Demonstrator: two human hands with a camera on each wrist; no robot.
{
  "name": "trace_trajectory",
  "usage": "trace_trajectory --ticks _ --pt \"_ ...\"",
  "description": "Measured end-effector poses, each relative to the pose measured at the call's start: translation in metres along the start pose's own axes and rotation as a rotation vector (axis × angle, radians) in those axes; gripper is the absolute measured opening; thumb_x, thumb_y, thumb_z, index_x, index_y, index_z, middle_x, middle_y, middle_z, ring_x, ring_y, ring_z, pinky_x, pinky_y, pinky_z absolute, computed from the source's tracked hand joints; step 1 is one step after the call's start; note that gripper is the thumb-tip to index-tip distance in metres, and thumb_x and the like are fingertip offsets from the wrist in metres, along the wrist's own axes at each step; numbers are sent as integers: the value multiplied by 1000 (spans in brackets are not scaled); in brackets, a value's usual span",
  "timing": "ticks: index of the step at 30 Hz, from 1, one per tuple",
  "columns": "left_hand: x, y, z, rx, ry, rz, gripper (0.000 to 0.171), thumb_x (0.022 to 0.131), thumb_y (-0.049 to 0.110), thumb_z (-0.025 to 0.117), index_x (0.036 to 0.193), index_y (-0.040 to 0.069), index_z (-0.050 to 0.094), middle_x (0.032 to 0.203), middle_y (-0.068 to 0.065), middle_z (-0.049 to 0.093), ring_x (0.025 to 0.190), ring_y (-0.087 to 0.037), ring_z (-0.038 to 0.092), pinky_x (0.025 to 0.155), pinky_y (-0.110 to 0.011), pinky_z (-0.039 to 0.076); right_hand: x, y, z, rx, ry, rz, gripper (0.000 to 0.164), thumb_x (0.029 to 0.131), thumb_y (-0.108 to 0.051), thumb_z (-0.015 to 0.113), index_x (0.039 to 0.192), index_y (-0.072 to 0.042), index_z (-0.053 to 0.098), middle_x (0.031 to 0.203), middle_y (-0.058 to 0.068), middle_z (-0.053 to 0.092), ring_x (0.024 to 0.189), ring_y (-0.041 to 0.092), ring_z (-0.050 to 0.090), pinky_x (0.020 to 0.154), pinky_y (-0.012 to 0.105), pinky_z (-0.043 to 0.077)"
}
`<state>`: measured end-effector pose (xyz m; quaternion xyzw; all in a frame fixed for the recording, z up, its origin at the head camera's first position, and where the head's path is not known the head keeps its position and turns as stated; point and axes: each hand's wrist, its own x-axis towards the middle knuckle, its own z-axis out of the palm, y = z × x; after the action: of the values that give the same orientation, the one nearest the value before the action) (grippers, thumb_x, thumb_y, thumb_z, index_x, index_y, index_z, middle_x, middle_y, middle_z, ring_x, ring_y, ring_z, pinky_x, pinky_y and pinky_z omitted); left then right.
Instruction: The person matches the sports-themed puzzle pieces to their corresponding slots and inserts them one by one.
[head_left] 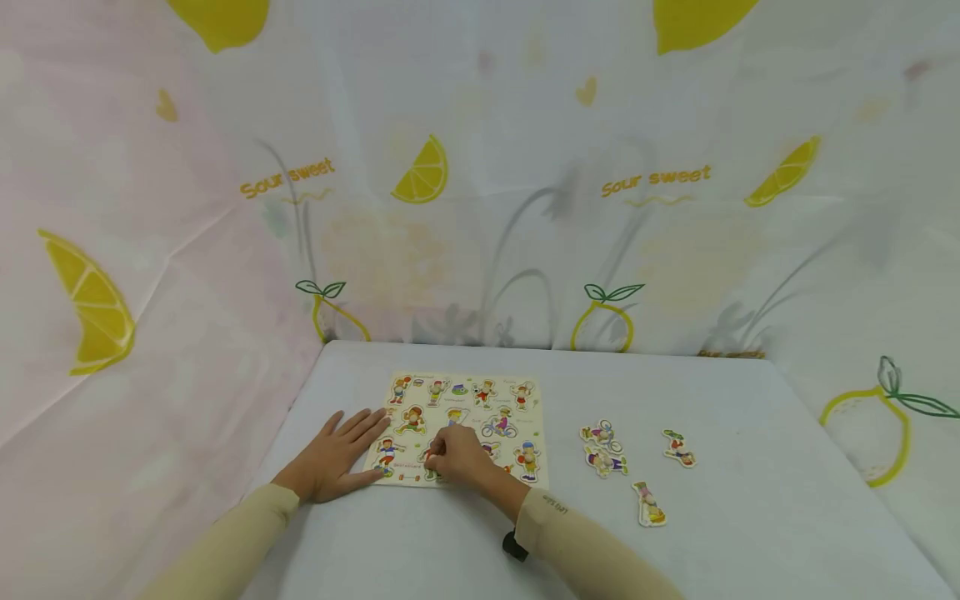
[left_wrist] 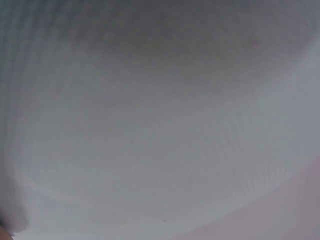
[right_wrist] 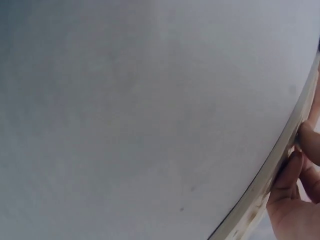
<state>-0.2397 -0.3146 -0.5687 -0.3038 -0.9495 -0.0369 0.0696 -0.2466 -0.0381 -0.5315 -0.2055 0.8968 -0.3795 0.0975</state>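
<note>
A cream puzzle board with cartoon sports figures lies on the table. My right hand is over its lower middle, thumb and fingertips pinching a figure-shaped puzzle piece at the board. Those fingers largely cover the piece. In the right wrist view, the curled fingers meet at the board's surface, seen nearly edge-on. My left hand lies flat with fingers spread, its fingertips on the board's left edge. The left wrist view is mostly blurred white cloth.
Several loose figure pieces lie right of the board: a cyclist piece against another figure, one farther right, and one nearer me. A white cloth covers the table. Lemon-printed fabric hangs behind it.
</note>
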Motion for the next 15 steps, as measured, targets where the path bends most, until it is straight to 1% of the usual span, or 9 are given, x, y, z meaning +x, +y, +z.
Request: trace_trajectory --ticks 5,9,11,15 --pt "1 0 2 -12 16 11 82 93 65 49 157 16 30 163 -3 29 148 -32 32 115 -65 22 -1 5 -1 41 -25 -11 15 80 -12 81 80 -8 67 74 -4 52 67 4 44 57 17 38" --pt "3 -1 5 -7 25 32 82 93 65 49 157 17 30 163 -4 30 147 -33 34 113 -65 24 -3 10 -4 57 -82 -16 16 80 -11 82 87 -7 68 77 -4 54 66 2 44 59 17 39" --pt "3 -1 6 -8 35 40 81 93 64 50 156 16 30 162 -4 31 146 -33 34 113 -66 24 -3 12 -7 61 -101 -42 18 80 -10 82 91 -7 69 79 -2 56 67 1 44 61 16 40" --pt "1 -3 5 -15 58 34 81 92 62 54 156 17 33 161 -4 33 145 -34 36 112 -65 25 -1 16 -9 63 -125 -146 22 80 -9 81 100 -4 71 80 4 60 69 0 42 65 14 39"
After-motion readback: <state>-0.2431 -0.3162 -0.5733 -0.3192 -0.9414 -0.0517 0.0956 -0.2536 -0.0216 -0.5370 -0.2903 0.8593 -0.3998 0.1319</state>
